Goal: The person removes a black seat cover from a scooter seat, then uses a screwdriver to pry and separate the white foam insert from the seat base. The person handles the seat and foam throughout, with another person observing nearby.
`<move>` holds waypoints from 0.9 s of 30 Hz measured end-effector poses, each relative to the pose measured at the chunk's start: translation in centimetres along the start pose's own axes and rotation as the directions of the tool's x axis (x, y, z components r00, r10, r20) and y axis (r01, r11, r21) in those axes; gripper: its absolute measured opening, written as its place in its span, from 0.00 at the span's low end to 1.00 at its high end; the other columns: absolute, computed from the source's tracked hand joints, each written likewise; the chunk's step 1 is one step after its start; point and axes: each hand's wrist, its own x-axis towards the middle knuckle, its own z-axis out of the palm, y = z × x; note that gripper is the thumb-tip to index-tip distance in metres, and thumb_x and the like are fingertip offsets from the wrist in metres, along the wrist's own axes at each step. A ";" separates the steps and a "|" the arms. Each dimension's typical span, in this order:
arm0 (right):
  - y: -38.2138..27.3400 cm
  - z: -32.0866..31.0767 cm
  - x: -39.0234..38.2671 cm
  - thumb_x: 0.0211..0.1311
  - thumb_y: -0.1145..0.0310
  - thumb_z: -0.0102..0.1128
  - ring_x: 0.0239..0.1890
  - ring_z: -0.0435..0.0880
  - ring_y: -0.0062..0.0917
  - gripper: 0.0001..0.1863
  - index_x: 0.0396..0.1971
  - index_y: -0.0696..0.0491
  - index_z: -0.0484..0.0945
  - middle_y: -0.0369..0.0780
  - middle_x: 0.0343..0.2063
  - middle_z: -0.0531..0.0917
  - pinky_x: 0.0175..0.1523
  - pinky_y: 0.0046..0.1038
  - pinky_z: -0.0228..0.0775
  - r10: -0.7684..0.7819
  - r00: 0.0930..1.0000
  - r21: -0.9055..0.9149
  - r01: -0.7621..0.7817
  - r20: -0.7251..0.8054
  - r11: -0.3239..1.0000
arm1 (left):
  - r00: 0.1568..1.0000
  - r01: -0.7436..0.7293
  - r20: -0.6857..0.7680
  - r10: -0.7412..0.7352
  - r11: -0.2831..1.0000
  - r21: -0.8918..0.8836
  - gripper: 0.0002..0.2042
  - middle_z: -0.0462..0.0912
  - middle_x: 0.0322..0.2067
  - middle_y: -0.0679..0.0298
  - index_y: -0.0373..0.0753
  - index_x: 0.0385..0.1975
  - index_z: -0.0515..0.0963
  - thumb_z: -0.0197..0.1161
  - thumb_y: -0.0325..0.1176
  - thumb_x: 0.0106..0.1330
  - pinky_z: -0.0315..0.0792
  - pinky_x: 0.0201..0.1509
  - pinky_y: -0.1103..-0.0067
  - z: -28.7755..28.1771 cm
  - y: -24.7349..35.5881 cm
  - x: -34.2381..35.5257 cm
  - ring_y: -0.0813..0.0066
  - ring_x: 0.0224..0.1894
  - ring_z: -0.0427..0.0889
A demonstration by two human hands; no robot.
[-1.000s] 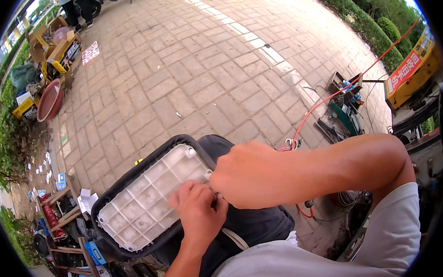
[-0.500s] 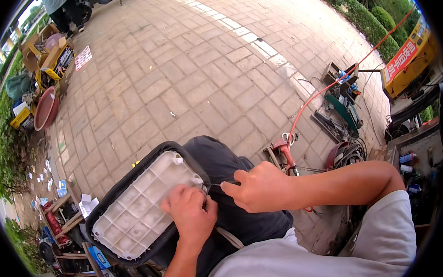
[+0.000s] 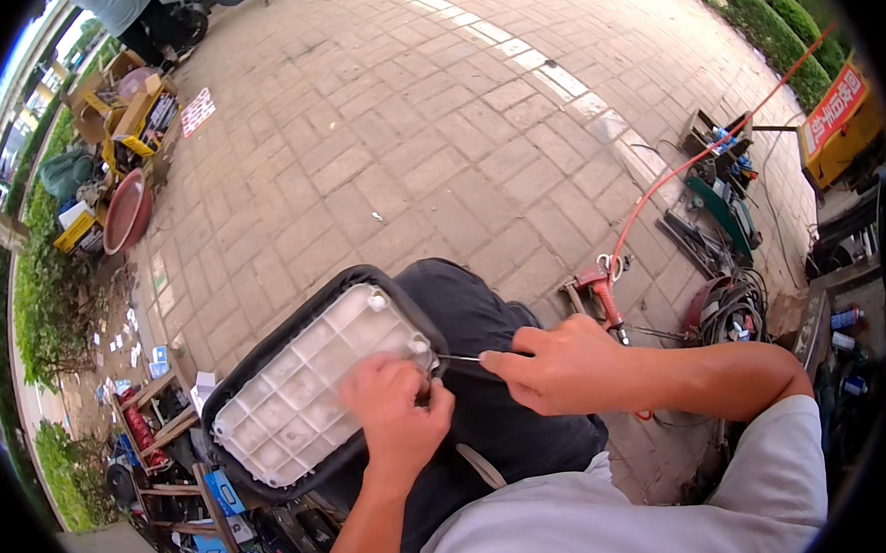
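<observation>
Across my lap rests what looks like a scooter seat, upside down, its pale ribbed plastic base (image 3: 316, 333) facing up and a black cover (image 3: 267, 351) wrapped round its edge. My left hand (image 3: 398, 404) is closed near the base's right corner, thumb bent, pinching dark cover material at the edge; its fingers are partly blurred. From the right, my right hand (image 3: 558, 369) grips a thin metal-shafted tool (image 3: 461, 357). The shaft points left to the seat's corner, and its handle is hidden in the fist. Where the tip ends is hard to make out.
A red air tool (image 3: 602, 296) on an orange hose (image 3: 649, 194) lies right of my knee, near coiled cable (image 3: 735, 311) and a green tool (image 3: 725, 212). At left are a wooden-framed tool crate (image 3: 176, 431), a reddish basin (image 3: 127, 213) and cardboard boxes (image 3: 144, 117). A person (image 3: 134, 22) stands far left.
The whole view has shifted, so things appear further right. My right hand has drawn slightly away from my left, showing more of the tool's shaft. My left hand stays at the seat's corner.
</observation>
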 end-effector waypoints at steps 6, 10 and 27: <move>-1.0 -1.9 0.9 0.56 0.68 0.67 0.26 0.81 0.30 0.18 0.46 0.57 0.77 0.42 0.25 0.79 0.32 0.28 0.73 0.315 0.934 0.353 -0.241 -0.168 0.904 | 1.000 -0.005 0.003 0.005 0.999 0.039 0.10 0.75 0.31 0.69 0.43 0.21 0.72 0.70 0.29 0.47 0.58 0.49 0.69 -0.2 0.9 0.5 0.66 0.43 0.74; -0.1 1.7 2.0 0.60 0.70 0.65 0.35 0.76 0.21 0.17 0.45 0.60 0.71 0.38 0.31 0.77 0.43 0.23 0.70 0.580 0.809 0.686 -0.478 0.099 0.549 | 0.999 -0.042 0.005 0.041 0.992 0.123 0.11 0.76 0.37 0.64 0.40 0.32 0.78 0.71 0.32 0.49 0.60 0.53 0.68 -2.9 2.4 -0.2 0.63 0.46 0.74; -3.5 4.2 6.1 0.54 0.75 0.66 0.32 0.85 0.32 0.14 0.39 0.55 0.74 0.42 0.30 0.83 0.36 0.29 0.75 0.170 0.976 0.614 -0.219 0.138 0.759 | 0.986 0.074 -0.168 -0.020 0.944 0.322 0.12 0.75 0.31 0.68 0.43 0.32 0.82 0.73 0.27 0.46 0.60 0.46 0.70 -6.6 -1.3 -7.9 0.66 0.38 0.73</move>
